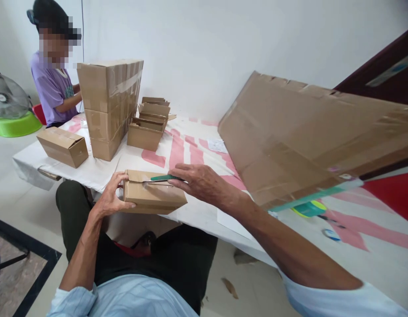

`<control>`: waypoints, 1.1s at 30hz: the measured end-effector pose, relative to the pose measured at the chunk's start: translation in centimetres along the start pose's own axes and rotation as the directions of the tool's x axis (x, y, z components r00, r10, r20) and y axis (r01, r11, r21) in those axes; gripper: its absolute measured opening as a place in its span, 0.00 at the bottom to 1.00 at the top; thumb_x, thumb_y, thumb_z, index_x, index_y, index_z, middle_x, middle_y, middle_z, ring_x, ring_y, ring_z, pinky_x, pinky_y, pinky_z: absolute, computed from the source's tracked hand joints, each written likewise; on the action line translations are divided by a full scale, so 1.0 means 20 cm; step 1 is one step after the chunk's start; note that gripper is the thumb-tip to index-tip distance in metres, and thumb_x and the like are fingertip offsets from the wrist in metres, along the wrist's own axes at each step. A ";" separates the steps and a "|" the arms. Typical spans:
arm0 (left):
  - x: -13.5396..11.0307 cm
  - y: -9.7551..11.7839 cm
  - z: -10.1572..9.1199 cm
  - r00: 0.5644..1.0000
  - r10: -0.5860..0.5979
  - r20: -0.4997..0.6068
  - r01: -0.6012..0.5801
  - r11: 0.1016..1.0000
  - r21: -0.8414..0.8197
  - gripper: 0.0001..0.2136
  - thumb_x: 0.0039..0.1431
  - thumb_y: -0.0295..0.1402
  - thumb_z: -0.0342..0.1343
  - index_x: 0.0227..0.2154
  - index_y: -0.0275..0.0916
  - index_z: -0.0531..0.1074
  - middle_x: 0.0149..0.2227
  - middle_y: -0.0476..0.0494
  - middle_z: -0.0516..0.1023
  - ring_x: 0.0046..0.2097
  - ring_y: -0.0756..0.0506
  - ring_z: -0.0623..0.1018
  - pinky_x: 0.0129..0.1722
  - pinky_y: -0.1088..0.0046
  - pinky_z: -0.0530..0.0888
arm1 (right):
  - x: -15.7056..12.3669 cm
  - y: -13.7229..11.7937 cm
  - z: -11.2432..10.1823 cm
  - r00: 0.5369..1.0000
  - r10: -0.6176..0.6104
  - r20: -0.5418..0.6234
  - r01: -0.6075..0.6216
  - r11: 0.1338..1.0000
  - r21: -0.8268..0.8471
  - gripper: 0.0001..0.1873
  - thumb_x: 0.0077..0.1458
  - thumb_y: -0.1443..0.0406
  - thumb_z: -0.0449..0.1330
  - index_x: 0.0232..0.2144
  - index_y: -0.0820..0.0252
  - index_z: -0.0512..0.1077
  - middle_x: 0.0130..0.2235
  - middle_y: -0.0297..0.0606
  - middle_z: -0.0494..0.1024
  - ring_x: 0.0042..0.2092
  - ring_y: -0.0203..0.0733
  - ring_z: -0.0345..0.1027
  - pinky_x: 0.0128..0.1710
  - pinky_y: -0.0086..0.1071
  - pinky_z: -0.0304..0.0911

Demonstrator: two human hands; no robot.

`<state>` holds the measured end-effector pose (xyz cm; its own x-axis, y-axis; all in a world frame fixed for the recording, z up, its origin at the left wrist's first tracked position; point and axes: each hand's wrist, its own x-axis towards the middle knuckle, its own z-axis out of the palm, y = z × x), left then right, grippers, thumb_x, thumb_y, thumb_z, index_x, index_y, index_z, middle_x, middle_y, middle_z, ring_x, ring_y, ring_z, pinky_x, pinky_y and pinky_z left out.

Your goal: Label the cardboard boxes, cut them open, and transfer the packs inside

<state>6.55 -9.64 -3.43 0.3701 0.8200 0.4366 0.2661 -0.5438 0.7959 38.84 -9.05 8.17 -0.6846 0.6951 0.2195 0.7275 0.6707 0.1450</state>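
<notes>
The carton (153, 196) is smooth, matt cardboard; the green-handled tool (161, 178) looks like plastic with a metallic tip. Glossy clear tape (129, 83) bands the stacked boxes (93, 88) of matt cardboard, and the fan base (17, 125) looks like smooth, shiny plastic

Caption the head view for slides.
Left grip holds brown cardboard box; right grip holds slim green-handled metal tool against it.

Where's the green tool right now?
In the head view, just left of centre: the right hand holds the green tool at the box in the left hand.
</notes>
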 end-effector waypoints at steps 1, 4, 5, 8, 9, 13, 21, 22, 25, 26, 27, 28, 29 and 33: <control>-0.01 0.00 -0.01 1.000 -0.001 -0.005 0.001 1.000 0.004 0.37 0.49 0.41 0.78 0.61 0.48 0.68 0.66 0.36 0.65 0.68 0.30 0.68 0.61 0.49 0.76 | -0.02 0.01 0.01 1.000 0.010 0.001 -0.010 1.000 -0.022 0.17 0.77 0.59 0.51 0.41 0.58 0.76 0.39 0.41 0.80 0.37 0.41 0.72 0.32 0.32 0.53; -0.03 -0.01 -0.04 1.000 0.002 -0.028 -0.001 1.000 0.027 0.37 0.50 0.40 0.77 0.61 0.48 0.68 0.66 0.36 0.64 0.68 0.31 0.68 0.62 0.48 0.75 | -0.08 0.06 0.06 0.999 0.048 0.004 -0.048 0.996 -0.076 0.18 0.76 0.59 0.51 0.38 0.58 0.77 0.37 0.41 0.80 0.35 0.40 0.72 0.29 0.33 0.50; -0.04 -0.01 -0.05 1.000 0.005 -0.029 -0.003 0.999 0.040 0.37 0.50 0.40 0.77 0.62 0.49 0.67 0.66 0.36 0.63 0.68 0.31 0.68 0.63 0.48 0.75 | -0.10 0.07 0.07 0.998 0.061 -0.007 -0.061 0.995 -0.077 0.18 0.76 0.59 0.52 0.38 0.58 0.77 0.37 0.41 0.80 0.35 0.40 0.72 0.29 0.33 0.50; -0.05 -0.01 -0.09 1.000 0.012 -0.003 -0.011 0.997 0.080 0.40 0.50 0.40 0.77 0.65 0.50 0.66 0.67 0.36 0.62 0.69 0.31 0.67 0.65 0.46 0.73 | -0.17 0.13 0.09 0.992 0.094 -0.089 -0.095 0.995 -0.005 0.17 0.75 0.58 0.53 0.39 0.57 0.78 0.38 0.41 0.81 0.36 0.42 0.74 0.30 0.32 0.55; -0.05 -0.01 -0.10 1.000 0.009 0.007 -0.010 0.996 0.091 0.42 0.50 0.40 0.77 0.66 0.50 0.65 0.67 0.36 0.62 0.70 0.31 0.66 0.66 0.45 0.72 | -0.20 0.15 0.09 0.986 0.111 -0.121 -0.107 0.993 0.042 0.16 0.74 0.58 0.54 0.39 0.57 0.79 0.39 0.41 0.82 0.37 0.42 0.74 0.31 0.33 0.58; -0.04 -0.01 -0.12 0.998 -0.048 0.045 0.042 0.993 0.112 0.50 0.49 0.38 0.76 0.74 0.51 0.58 0.69 0.36 0.61 0.71 0.29 0.65 0.69 0.42 0.69 | -0.27 0.24 0.14 0.896 0.321 -0.306 -0.234 0.928 0.290 0.16 0.73 0.55 0.54 0.42 0.55 0.80 0.39 0.41 0.82 0.37 0.44 0.74 0.38 0.36 0.66; 0.01 -0.08 -0.13 0.987 -0.130 0.099 0.119 0.987 0.110 0.60 0.46 0.36 0.75 0.78 0.49 0.46 0.72 0.33 0.58 0.72 0.26 0.61 0.70 0.39 0.66 | -0.38 0.14 0.89 0.657 0.624 -0.423 -0.527 0.782 0.335 0.19 0.69 0.58 0.49 0.42 0.57 0.79 0.34 0.41 0.77 0.35 0.49 0.70 0.32 0.37 0.67; 0.02 -0.09 -0.14 0.986 -0.134 0.103 0.123 0.987 0.106 0.60 0.46 0.36 0.75 0.79 0.49 0.46 0.72 0.32 0.57 0.72 0.26 0.61 0.70 0.39 0.67 | -0.37 0.12 0.96 0.661 0.614 -0.430 -0.518 0.789 0.331 0.19 0.69 0.58 0.49 0.42 0.58 0.79 0.34 0.42 0.77 0.36 0.50 0.71 0.33 0.39 0.68; 0.04 -0.11 -0.14 0.981 -0.154 0.114 0.144 0.985 0.090 0.62 0.44 0.38 0.76 0.79 0.47 0.45 0.72 0.31 0.56 0.72 0.25 0.62 0.67 0.39 0.69 | -0.30 0.09 0.95 0.636 0.604 -0.481 -0.471 0.797 0.378 0.20 0.71 0.58 0.48 0.44 0.60 0.79 0.38 0.47 0.80 0.41 0.53 0.73 0.42 0.45 0.72; 0.05 -0.11 -0.14 0.980 -0.160 0.117 0.151 0.985 0.083 0.62 0.44 0.38 0.76 0.78 0.48 0.46 0.73 0.31 0.56 0.72 0.25 0.61 0.67 0.40 0.70 | -0.26 0.09 0.90 0.628 0.602 -0.493 -0.443 0.797 0.410 0.21 0.72 0.58 0.48 0.45 0.60 0.79 0.41 0.49 0.81 0.44 0.54 0.73 0.46 0.47 0.72; 0.05 -0.12 -0.14 0.979 -0.165 0.120 0.157 0.985 0.076 0.61 0.44 0.39 0.77 0.78 0.48 0.46 0.73 0.31 0.56 0.73 0.25 0.61 0.66 0.41 0.70 | -0.20 0.08 0.83 0.635 0.592 -0.496 -0.403 0.802 0.441 0.21 0.73 0.58 0.48 0.47 0.60 0.79 0.44 0.50 0.81 0.48 0.54 0.74 0.50 0.49 0.72; 0.06 -0.12 -0.14 0.978 -0.169 0.120 0.162 0.985 0.067 0.61 0.45 0.40 0.77 0.78 0.49 0.46 0.74 0.31 0.55 0.73 0.25 0.61 0.66 0.42 0.71 | -0.15 0.07 0.75 0.675 0.560 -0.480 -0.344 0.815 0.467 0.20 0.74 0.58 0.49 0.49 0.58 0.79 0.48 0.50 0.81 0.51 0.54 0.73 0.54 0.50 0.70; 0.07 -0.12 -0.14 0.978 -0.172 0.118 0.166 0.984 0.059 0.61 0.45 0.40 0.77 0.78 0.49 0.46 0.74 0.31 0.54 0.73 0.25 0.61 0.66 0.42 0.71 | -0.09 0.05 0.66 0.744 0.499 -0.444 -0.273 0.834 0.479 0.19 0.74 0.58 0.50 0.51 0.57 0.79 0.50 0.49 0.81 0.53 0.53 0.73 0.56 0.49 0.69; 0.08 -0.13 -0.13 0.976 -0.188 0.107 0.187 0.982 0.017 0.61 0.45 0.42 0.77 0.78 0.48 0.46 0.75 0.30 0.53 0.74 0.26 0.60 0.67 0.43 0.70 | 0.06 -0.05 0.41 0.946 0.176 -0.272 -0.048 0.906 0.422 0.15 0.71 0.57 0.58 0.49 0.59 0.79 0.45 0.46 0.82 0.48 0.51 0.73 0.52 0.45 0.69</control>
<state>4.21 -6.40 -3.78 0.4066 0.8837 0.2317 0.3458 -0.3836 0.8563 36.91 -6.87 0.44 -0.5065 0.7053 0.4960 0.6717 0.6834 -0.2859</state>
